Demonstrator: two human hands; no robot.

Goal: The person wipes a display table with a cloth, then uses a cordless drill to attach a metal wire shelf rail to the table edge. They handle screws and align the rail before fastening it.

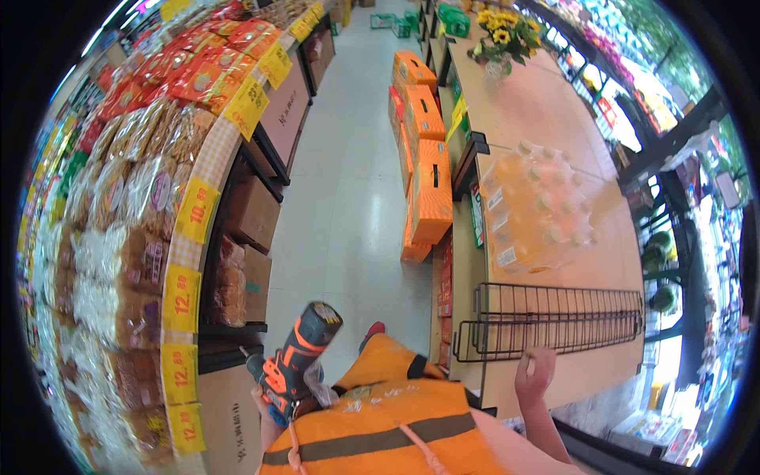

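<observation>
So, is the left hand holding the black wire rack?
No, the left hand holds an orange cordless drill; the black wire rack lies on the table beside the right hand.

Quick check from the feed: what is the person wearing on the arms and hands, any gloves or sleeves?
No gloves: the left hand and right hand are bare, and the right forearm shows no sleeve. The torso carries an orange safety vest with a grey band across it and thin pink cords. No watch or rings can be made out.

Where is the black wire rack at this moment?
In the head view, the black wire rack lies on the wooden table at the person's right, just ahead of the right hand and near the shrink-wrapped pack of orange drink bottles.
</observation>
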